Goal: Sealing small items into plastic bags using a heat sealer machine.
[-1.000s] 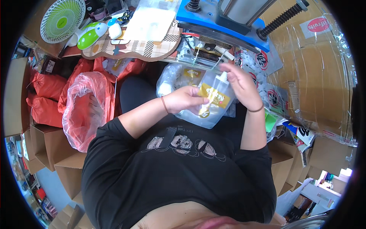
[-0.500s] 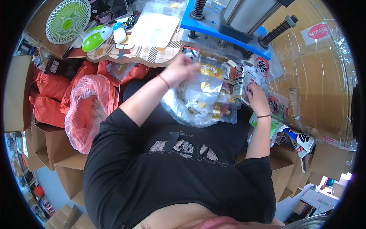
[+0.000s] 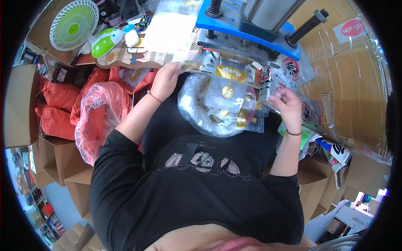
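The left hand (image 3: 166, 79) is gripping the edge of a clear pouch (image 3: 228, 83) with a gold label, holding it just under the blue press (image 3: 247, 25). The right hand (image 3: 288, 104) is hovering right of the pouch, fingers loosely curled around nothing. A bag (image 3: 201, 113) of more pouches is lying below the press, on the lap.

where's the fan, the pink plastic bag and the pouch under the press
fan (image 3: 74, 24), head view, middle of its green grille
pink plastic bag (image 3: 98, 113), head view, its crumpled side
pouch (image 3: 228, 83), head view, its clear front below the gold top
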A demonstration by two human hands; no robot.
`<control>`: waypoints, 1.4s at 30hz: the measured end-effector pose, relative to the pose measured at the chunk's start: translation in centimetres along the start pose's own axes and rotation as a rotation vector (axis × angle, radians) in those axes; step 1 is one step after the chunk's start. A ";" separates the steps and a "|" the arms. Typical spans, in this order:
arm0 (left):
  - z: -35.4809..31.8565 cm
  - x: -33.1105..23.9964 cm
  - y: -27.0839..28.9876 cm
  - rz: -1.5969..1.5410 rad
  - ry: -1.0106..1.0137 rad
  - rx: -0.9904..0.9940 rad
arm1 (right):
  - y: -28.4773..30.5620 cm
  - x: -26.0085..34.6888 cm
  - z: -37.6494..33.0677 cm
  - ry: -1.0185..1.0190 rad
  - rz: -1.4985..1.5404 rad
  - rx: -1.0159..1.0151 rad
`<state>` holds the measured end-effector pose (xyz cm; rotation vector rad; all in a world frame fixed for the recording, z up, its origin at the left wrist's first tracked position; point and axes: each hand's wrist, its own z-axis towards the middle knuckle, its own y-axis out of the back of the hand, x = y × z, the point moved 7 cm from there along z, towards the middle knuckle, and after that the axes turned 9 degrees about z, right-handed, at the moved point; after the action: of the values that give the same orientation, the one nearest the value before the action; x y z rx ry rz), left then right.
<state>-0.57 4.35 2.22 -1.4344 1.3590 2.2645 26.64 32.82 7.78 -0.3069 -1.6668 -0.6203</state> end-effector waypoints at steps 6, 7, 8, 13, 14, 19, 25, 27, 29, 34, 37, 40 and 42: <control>-1.7 -3.9 -4.6 -0.359 0.138 0.227 | -8.7 7.2 -0.2 0.445 -0.122 0.242; -1.9 -5.0 -5.5 -0.336 0.106 0.278 | -8.9 7.8 0.3 0.443 0.005 0.172; -2.1 -6.0 -6.2 -0.311 0.073 0.331 | -8.8 8.1 0.7 0.439 0.133 0.101; -3.2 -9.4 -9.3 -0.790 0.210 0.497 | -8.4 7.0 2.4 0.364 0.045 0.144; -3.2 -10.1 -9.5 -0.830 0.160 0.479 | -7.9 6.6 2.6 0.370 0.040 0.149; -4.9 -10.6 -11.9 -1.028 0.334 0.694 | -4.8 4.2 2.0 0.313 -0.222 0.237; -0.2 -8.2 -10.6 -1.017 0.398 0.615 | -0.2 0.2 2.8 0.241 -1.367 -0.344; 1.7 -7.1 -10.6 -1.033 0.434 0.597 | 0.2 -0.9 3.4 0.271 -1.362 -0.386; 2.5 -6.1 -10.9 -1.062 0.503 0.554 | 0.6 -1.5 4.2 0.320 -1.258 -0.402; 5.2 -2.2 -5.3 -0.322 0.362 0.009 | 0.2 -2.6 5.0 0.363 -1.047 -0.061; 5.9 -3.7 3.3 0.668 -0.262 -0.618 | 0.8 -1.6 4.0 0.382 -0.900 -0.151; 4.5 -0.7 3.9 0.959 -0.350 -0.424 | 1.1 0.0 2.7 0.456 -0.749 -0.244; 2.6 0.8 2.8 1.025 -0.318 -0.260 | 1.4 1.1 2.1 0.488 -0.673 -0.293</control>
<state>-4.23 4.38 3.70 -0.3162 2.0139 3.1449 25.46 35.01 8.96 0.2090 -1.1800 -1.3314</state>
